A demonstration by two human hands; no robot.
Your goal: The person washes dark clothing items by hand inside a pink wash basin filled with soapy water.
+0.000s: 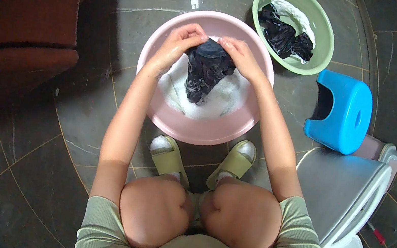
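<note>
A pink plastic basin stands on the floor in front of my feet, with white suds in its water. Over it I hold a wet black cloth stretched between both hands. My left hand pinches the cloth's upper left edge between thumb and fingers. On the upper right edge, my right hand grips it the same way. The cloth's lower part hangs down to the foam and has streaks of suds on it. Pale fabric shows partly in the suds at the basin's left; its shape is hidden.
Beyond the basin at the right, a green basin holds dark garments and a white cloth. A blue plastic stool and a grey lidded bin or box stand at the right. Brown furniture is at the left.
</note>
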